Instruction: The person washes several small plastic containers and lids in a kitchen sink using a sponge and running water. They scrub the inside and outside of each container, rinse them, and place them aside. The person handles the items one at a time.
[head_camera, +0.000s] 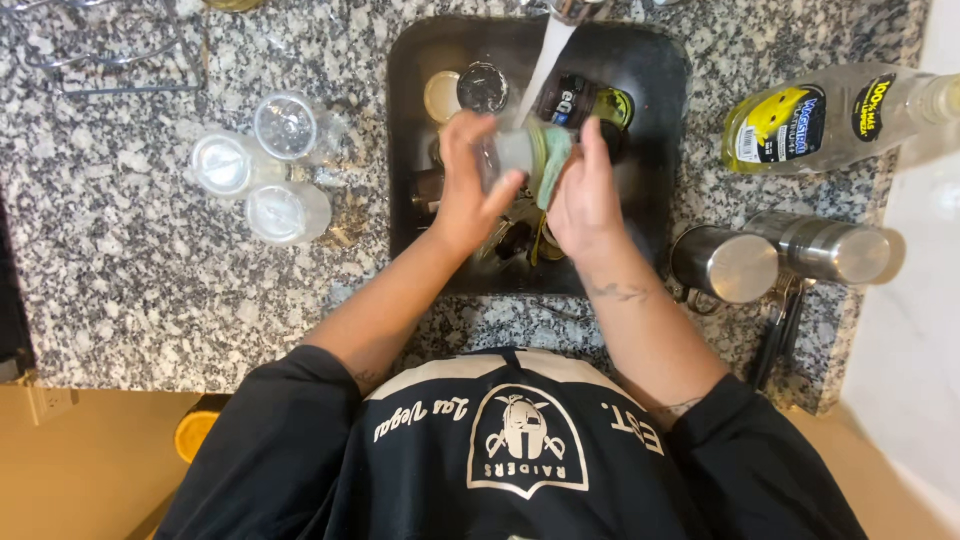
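Head-camera view, looking straight down: a person in a dark printed shirt is standing at a small dark sink (660, 130) set into a speckled granite counter (140, 260); both bare hands are working over the basin, under a stream of water (548, 55) that is running from a tap at the top edge. The left hand (468, 190) is gripping a clear glass jar (512, 150), its fingers curling closed around the jar's side with the thumb crossing in front; the right hand (585, 195) is pressing a green sponge (552, 160) against the jar's other side, fingers folded over the sponge. The jar is being held above the middle of the sink, just beside the falling water, touching both hands. Below it, more dishes are lying in the basin, among them a pale round lid (441, 95) and a dark can (572, 100); what lies directly under the hands is too dark to tell. On the counter to the left, three clear glass jars (265, 170) are standing close together; to the right, a bottle of clear dish soap with a yellow label (830, 115) is lying on its side, and two steel cups (775, 255) are lying just below it.
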